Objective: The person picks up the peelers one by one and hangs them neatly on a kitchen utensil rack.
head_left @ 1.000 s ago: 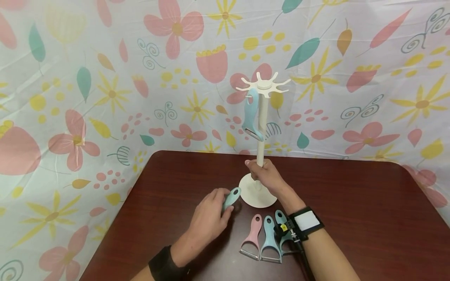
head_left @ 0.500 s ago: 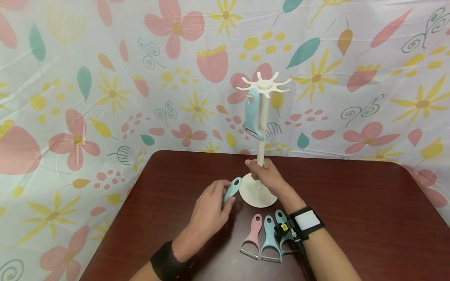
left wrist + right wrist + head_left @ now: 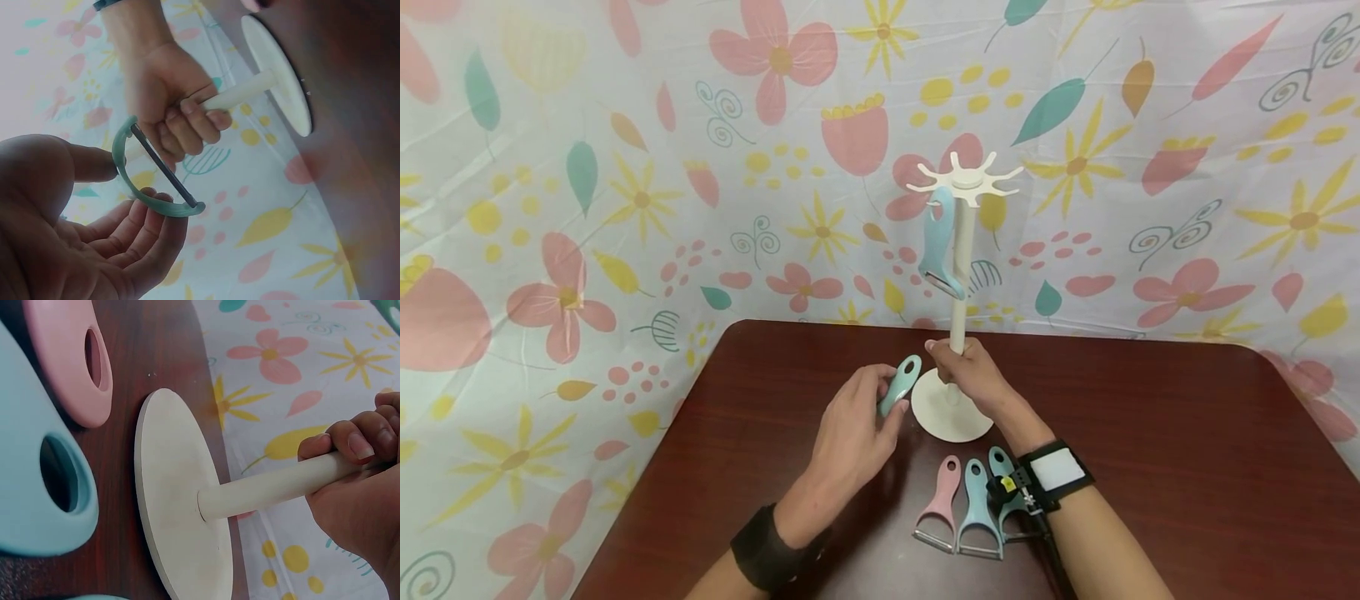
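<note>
My left hand [image 3: 853, 429] pinches a mint-green peeler [image 3: 901, 385] between thumb and fingers, its holed handle end tilted up beside the stand. In the left wrist view the curved head and metal blade of that peeler [image 3: 139, 193] face the camera. Lower on the pole of a white rack [image 3: 964, 242], my right hand [image 3: 973, 375] wraps its fingers round it, just above the round base [image 3: 178, 500]. A light blue peeler [image 3: 937, 237] hangs by its handle hole from one of the rack's top hooks.
On the dark wooden table [image 3: 1112, 467], in front of the base, lie a pink peeler [image 3: 943, 496], a light blue peeler [image 3: 977, 504] and a teal peeler [image 3: 1000, 460], the last partly hidden by my right wrist strap. Behind the table hangs a flowered cloth [image 3: 820, 150].
The left hand has risen a little and moved slightly right and away from me, carrying the mint-green peeler up alongside the base. The right hand keeps its hold on the pole.
</note>
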Action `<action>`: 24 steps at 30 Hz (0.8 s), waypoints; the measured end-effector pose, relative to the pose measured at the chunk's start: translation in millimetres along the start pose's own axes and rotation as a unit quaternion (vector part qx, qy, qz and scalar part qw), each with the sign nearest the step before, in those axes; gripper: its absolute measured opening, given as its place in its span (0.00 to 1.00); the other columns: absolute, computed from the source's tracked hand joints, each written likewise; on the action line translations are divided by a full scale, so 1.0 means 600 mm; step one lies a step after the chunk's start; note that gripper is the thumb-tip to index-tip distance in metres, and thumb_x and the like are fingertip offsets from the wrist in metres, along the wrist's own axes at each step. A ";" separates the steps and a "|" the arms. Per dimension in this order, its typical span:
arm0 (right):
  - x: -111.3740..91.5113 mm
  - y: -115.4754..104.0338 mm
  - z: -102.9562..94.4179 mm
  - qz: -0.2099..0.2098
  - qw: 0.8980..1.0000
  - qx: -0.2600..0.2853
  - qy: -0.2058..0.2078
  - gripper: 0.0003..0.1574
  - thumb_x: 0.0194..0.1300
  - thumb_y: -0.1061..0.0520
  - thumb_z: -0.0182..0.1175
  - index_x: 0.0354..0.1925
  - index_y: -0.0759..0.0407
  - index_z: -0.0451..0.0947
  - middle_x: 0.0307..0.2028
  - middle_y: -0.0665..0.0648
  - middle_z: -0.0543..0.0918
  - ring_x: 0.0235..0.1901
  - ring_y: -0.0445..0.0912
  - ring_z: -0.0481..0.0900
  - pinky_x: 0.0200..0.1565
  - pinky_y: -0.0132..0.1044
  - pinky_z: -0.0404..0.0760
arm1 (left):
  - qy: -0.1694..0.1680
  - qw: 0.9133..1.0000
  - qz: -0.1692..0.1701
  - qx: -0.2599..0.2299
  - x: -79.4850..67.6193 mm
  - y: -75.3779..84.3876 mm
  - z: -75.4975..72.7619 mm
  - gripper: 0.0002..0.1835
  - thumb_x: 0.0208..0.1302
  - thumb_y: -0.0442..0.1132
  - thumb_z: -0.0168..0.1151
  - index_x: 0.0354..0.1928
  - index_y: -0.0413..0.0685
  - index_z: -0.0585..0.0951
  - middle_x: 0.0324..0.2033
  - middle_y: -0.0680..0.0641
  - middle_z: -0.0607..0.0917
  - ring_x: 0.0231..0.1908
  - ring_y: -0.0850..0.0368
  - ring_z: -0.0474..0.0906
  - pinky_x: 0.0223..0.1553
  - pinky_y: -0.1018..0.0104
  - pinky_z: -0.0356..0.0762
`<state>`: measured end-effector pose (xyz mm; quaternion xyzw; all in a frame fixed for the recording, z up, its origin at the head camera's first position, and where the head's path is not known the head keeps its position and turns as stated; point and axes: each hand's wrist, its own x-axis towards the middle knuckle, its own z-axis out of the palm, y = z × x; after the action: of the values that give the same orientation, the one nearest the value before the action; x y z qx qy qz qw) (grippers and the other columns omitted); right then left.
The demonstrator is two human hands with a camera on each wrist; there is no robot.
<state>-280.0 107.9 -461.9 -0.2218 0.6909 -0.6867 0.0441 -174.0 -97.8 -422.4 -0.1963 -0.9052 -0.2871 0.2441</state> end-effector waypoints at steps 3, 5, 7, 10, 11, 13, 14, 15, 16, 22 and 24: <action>0.000 -0.001 0.001 0.003 1.000 -0.001 -0.001 0.37 0.74 0.47 0.52 0.13 0.67 0.58 0.12 0.55 0.54 0.15 0.50 0.50 0.22 0.40 0.55 | 0.011 1.000 0.000 -0.009 0.008 0.005 -0.004 0.21 0.63 0.46 0.64 0.56 0.48 0.73 0.37 0.55 0.75 0.33 0.64 0.71 0.32 0.68 0.73; 0.000 -0.002 0.001 0.005 1.000 -0.003 0.000 0.37 0.75 0.47 0.52 0.14 0.68 0.58 0.12 0.55 0.54 0.14 0.50 0.50 0.21 0.40 0.54 | 0.015 1.000 -0.001 -0.019 0.014 0.009 -0.007 0.21 0.64 0.45 0.64 0.56 0.47 0.73 0.37 0.55 0.75 0.33 0.63 0.72 0.32 0.69 0.74; 0.000 -0.003 0.002 0.006 1.000 -0.003 0.000 0.37 0.75 0.47 0.51 0.14 0.69 0.57 0.12 0.55 0.54 0.14 0.50 0.50 0.20 0.39 0.54 | 0.017 0.999 -0.003 -0.029 0.020 0.014 -0.011 0.22 0.64 0.46 0.63 0.57 0.48 0.73 0.37 0.56 0.75 0.33 0.63 0.72 0.31 0.71 0.74; 0.000 -0.003 0.002 0.004 1.000 -0.003 0.001 0.37 0.75 0.48 0.51 0.15 0.70 0.57 0.12 0.55 0.54 0.14 0.50 0.50 0.20 0.39 0.54 | 0.023 0.999 -0.006 -0.048 0.028 0.022 -0.015 0.22 0.65 0.46 0.62 0.58 0.49 0.72 0.38 0.57 0.74 0.33 0.64 0.73 0.30 0.74 0.74; 0.000 -0.003 0.001 0.003 1.000 -0.003 0.001 0.37 0.76 0.48 0.51 0.15 0.70 0.57 0.12 0.55 0.54 0.14 0.49 0.50 0.21 0.39 0.54 | 0.026 0.998 -0.006 -0.053 0.030 0.025 -0.017 0.22 0.65 0.46 0.62 0.58 0.49 0.72 0.38 0.57 0.75 0.33 0.65 0.73 0.30 0.74 0.74; 0.000 -0.002 0.001 -0.002 1.000 -0.003 0.000 0.36 0.76 0.49 0.50 0.16 0.70 0.58 0.12 0.54 0.54 0.14 0.49 0.50 0.21 0.39 0.54 | 0.034 0.998 -0.003 -0.061 0.035 0.030 -0.019 0.22 0.65 0.46 0.62 0.58 0.49 0.72 0.38 0.57 0.75 0.34 0.66 0.73 0.29 0.75 0.74; 0.001 -0.001 0.001 -0.004 1.000 -0.004 0.000 0.36 0.76 0.50 0.50 0.16 0.70 0.58 0.12 0.54 0.54 0.14 0.49 0.50 0.21 0.39 0.54 | 0.038 0.997 -0.002 -0.063 0.038 0.032 -0.021 0.22 0.65 0.45 0.62 0.59 0.49 0.72 0.38 0.56 0.75 0.35 0.66 0.73 0.29 0.75 0.74; 0.001 -0.001 0.001 -0.007 1.000 -0.005 -0.001 0.35 0.76 0.50 0.50 0.16 0.70 0.58 0.12 0.54 0.54 0.14 0.49 0.50 0.20 0.39 0.54 | 0.041 0.997 0.000 -0.064 0.040 0.035 -0.022 0.22 0.65 0.45 0.62 0.59 0.48 0.72 0.39 0.56 0.75 0.36 0.67 0.73 0.29 0.75 0.74; 0.001 -0.001 0.001 -0.009 1.000 -0.006 -0.001 0.35 0.76 0.50 0.50 0.16 0.69 0.59 0.12 0.54 0.54 0.14 0.49 0.50 0.20 0.39 0.53 | 0.045 0.997 0.002 -0.067 0.042 0.037 -0.023 0.22 0.65 0.45 0.62 0.59 0.48 0.72 0.39 0.56 0.75 0.36 0.67 0.73 0.30 0.75 0.75; 0.000 0.000 0.002 -0.013 1.000 -0.012 0.000 0.34 0.76 0.50 0.50 0.16 0.67 0.59 0.11 0.54 0.55 0.13 0.48 0.50 0.19 0.40 0.53 | 0.063 0.995 0.008 -0.071 0.050 0.043 -0.029 0.22 0.65 0.44 0.62 0.59 0.48 0.72 0.40 0.55 0.76 0.38 0.66 0.74 0.32 0.72 0.74; 0.000 0.000 0.001 -0.011 1.000 -0.016 0.002 0.35 0.76 0.49 0.50 0.15 0.67 0.59 0.11 0.54 0.56 0.13 0.48 0.51 0.19 0.41 0.53 | 0.069 0.995 0.008 -0.072 0.053 0.044 -0.032 0.23 0.65 0.44 0.62 0.59 0.48 0.72 0.40 0.55 0.76 0.38 0.66 0.74 0.32 0.71 0.74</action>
<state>-279.9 107.1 -461.9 -0.2292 0.6990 -0.6767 0.0315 -180.0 -82.5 -379.9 -0.2006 -0.8617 -0.3620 0.2935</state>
